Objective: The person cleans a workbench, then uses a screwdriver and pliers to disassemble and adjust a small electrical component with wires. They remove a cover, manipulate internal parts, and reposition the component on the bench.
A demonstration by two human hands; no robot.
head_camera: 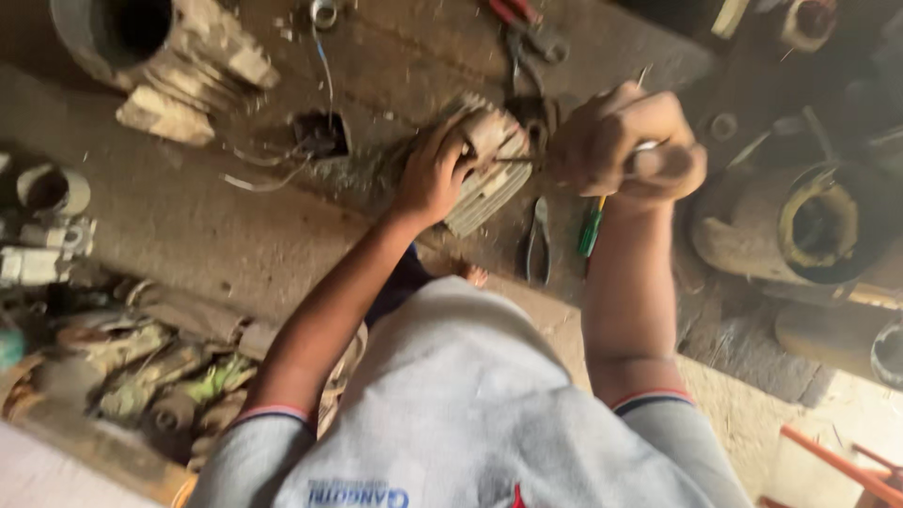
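While the left hand grips a grimy finned motor housing on the dirt floor, the right hand is clenched round a tool handle, its thin shaft poking at the housing; pliers and a green screwdriver lie just below

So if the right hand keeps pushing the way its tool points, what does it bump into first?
Probably the ribbed metal part. The right hand grips a thin tool aimed left at it, where the left hand holds it. Depth is blurry, so the tip may already touch.
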